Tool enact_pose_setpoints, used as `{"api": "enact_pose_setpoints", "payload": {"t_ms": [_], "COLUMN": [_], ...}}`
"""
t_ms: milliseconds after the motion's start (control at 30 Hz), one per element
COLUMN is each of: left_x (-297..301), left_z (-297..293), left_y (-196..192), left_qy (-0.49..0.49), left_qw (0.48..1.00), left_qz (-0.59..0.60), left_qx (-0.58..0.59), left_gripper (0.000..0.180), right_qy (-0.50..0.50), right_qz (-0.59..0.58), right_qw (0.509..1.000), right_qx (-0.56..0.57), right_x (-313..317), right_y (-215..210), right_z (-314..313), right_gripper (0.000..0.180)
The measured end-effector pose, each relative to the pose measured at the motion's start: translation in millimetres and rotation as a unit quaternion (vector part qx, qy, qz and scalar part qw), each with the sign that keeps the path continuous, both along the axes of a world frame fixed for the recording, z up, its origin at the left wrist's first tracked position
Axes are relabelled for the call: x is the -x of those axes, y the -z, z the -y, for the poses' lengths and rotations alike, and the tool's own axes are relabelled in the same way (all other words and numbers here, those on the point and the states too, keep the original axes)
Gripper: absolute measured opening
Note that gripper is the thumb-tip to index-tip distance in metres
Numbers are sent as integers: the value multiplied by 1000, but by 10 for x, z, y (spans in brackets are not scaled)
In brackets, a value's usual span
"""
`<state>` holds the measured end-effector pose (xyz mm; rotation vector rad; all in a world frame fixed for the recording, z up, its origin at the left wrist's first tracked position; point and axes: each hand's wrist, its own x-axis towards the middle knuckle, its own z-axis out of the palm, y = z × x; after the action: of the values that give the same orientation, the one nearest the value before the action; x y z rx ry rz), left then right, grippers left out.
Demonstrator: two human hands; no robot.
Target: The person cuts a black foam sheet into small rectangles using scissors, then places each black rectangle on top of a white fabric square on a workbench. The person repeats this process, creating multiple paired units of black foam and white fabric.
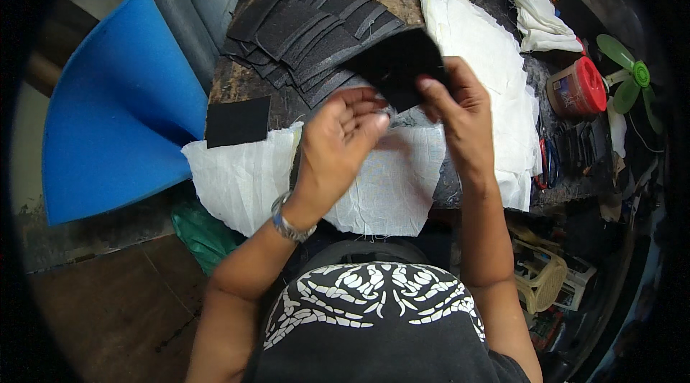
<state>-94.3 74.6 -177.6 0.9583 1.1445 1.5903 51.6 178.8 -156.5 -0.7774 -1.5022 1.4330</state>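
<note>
A: Containers on the bench?

B: One red-lidded tub (575, 88) at the right edge, lid on, contents not visible. Beside it a dark tray (586, 142) with small dark items, too murky to name. A cream plastic basket (539, 279) below the bench, contents unclear.

A: And the hands?

B: Both up over the white cloth (388, 182). Right hand (460, 113) pinches a black piece (399, 63) by its lower edge, thumb on the near face, fingers behind. Left hand (345, 135) is curled narrow, fingertips meeting at the piece's lower left corner; whether it grips the piece or a thread there, I cannot tell.

A: Where does the piece sit?

B: Held in the air, above and between the two hands, just in front of the black stack (309, 24) fanned across the bench.

A: Anything hidden?

B: The piece's lower part is behind the right fingers. A single black square (237, 122) lies left of the hands. Blue foam (115, 117) runs out of view on the left. Scissors (550, 160) by the cloth are half buried.
</note>
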Motion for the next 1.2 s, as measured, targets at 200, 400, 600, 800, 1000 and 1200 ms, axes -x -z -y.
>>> {"api": "enact_pose_setpoints", "payload": {"t_ms": [200,400,600,800,1000,1200], "left_x": [-43,-9,33,49,65,12], "left_z": [468,602,651,681,693,567], "left_y": [314,410,413,422,400,397], "left_qy": [56,78,82,48,9,12], "left_qw": [795,759,782,798,807,822], "left_qz": [-602,-646,-617,-601,-590,-569], "left_qx": [-49,-19,4,13,-3,-33], "left_gripper": [39,49,53,58,52,50], "right_qy": [-59,-109,-68,-45,-35,-45], "right_qz": [41,65,126,158,180,190], "right_qw": [986,981,977,973,970,967], "right_qx": [151,146,160,161,160,163], "right_x": [-277,-193,-213,-142,-105,-117], "right_y": [219,558,627,560,490,499], "right_z": [-224,-267,-309,-279,-242,-253], "right_gripper": [23,18,15,13,14,14]}}
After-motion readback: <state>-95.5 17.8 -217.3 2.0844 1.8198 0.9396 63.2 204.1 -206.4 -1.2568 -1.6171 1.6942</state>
